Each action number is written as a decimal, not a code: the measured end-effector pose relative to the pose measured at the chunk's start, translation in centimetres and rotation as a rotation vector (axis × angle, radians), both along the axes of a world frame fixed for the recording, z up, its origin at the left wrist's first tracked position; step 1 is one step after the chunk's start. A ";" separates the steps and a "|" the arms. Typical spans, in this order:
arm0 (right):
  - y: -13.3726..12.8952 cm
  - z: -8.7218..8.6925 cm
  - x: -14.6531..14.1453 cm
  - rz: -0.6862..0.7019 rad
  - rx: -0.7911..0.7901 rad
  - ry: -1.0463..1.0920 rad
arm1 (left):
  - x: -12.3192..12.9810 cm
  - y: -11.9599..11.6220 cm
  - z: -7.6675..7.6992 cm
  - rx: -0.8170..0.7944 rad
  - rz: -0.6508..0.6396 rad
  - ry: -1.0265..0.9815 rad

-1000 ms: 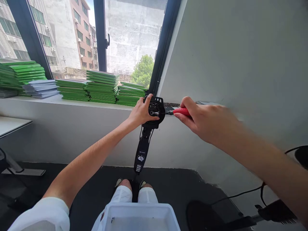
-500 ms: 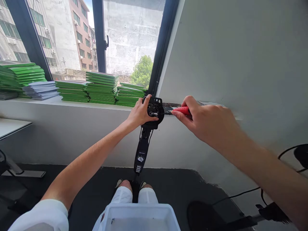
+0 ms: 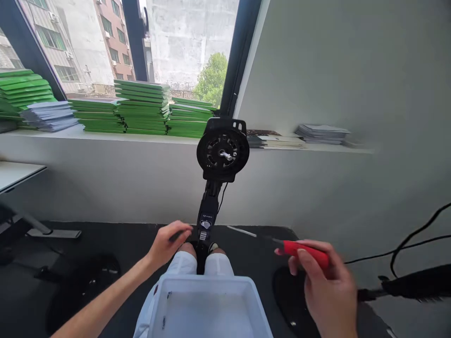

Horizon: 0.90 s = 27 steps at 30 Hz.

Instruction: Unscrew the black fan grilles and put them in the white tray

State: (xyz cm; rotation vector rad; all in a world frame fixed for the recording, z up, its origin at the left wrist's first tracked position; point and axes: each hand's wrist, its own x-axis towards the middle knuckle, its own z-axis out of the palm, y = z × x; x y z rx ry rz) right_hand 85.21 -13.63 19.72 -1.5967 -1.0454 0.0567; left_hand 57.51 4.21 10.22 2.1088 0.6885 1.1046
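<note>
My right hand (image 3: 327, 277) is wrapped around the red handle of a screwdriver (image 3: 306, 252), held low on the right with its thin, blurred shaft pointing left. To the left of the tray, my left hand (image 3: 165, 246) has thumb and fingertips drawn together; anything between them is too small to make out. Ahead of both hands stands a round black device head (image 3: 223, 152) with a metal stud at its centre, on a black stand (image 3: 207, 216) with a silver knob. Neither hand touches it. A white tray (image 3: 207, 280) rests at my lap, with small dark pieces at its left side.
Stacks of green-edged folders (image 3: 143, 112) line the windowsill under the window. Papers (image 3: 322, 134) lie on the ledge at right. A black-cabled device (image 3: 416, 281) stands at the lower right, and a white tabletop (image 3: 19, 174) juts in from the left.
My left hand has come off the round head and down toward the tray. My right hand has drawn the screwdriver away from the head, down and toward me. The view has tilted downward.
</note>
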 end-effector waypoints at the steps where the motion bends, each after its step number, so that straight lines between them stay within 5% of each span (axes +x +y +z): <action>1: 0.0 -2.7 -0.3 0.071 -0.024 0.243 | -1.2 -1.8 -2.6 0.026 -0.039 0.123; 4: -0.1 -9.2 -2.1 0.143 -0.204 0.507 | -4.3 -6.1 -7.6 0.169 -0.029 0.513; 7: -0.4 -12.4 -4.1 0.227 -0.397 0.463 | -5.9 -7.8 -9.2 0.332 -0.060 0.909; 10: -0.7 -13.5 -5.0 0.302 -0.482 0.466 | -5.8 -7.8 -9.9 0.452 -0.190 1.197; 14: -0.8 -13.8 -5.2 0.314 -0.509 0.447 | -4.6 -8.4 -12.1 0.461 -0.392 1.340; 22: -1.7 -16.3 -4.3 0.317 -0.524 0.395 | -3.3 -10.7 -17.8 0.540 -0.438 1.415; 25: -1.6 -17.2 -3.7 0.317 -0.525 0.390 | -2.5 -10.0 -17.0 0.520 -0.429 1.369; 27: -1.4 -17.0 -3.5 0.316 -0.514 0.401 | -2.5 -9.3 -14.7 0.487 -0.419 1.330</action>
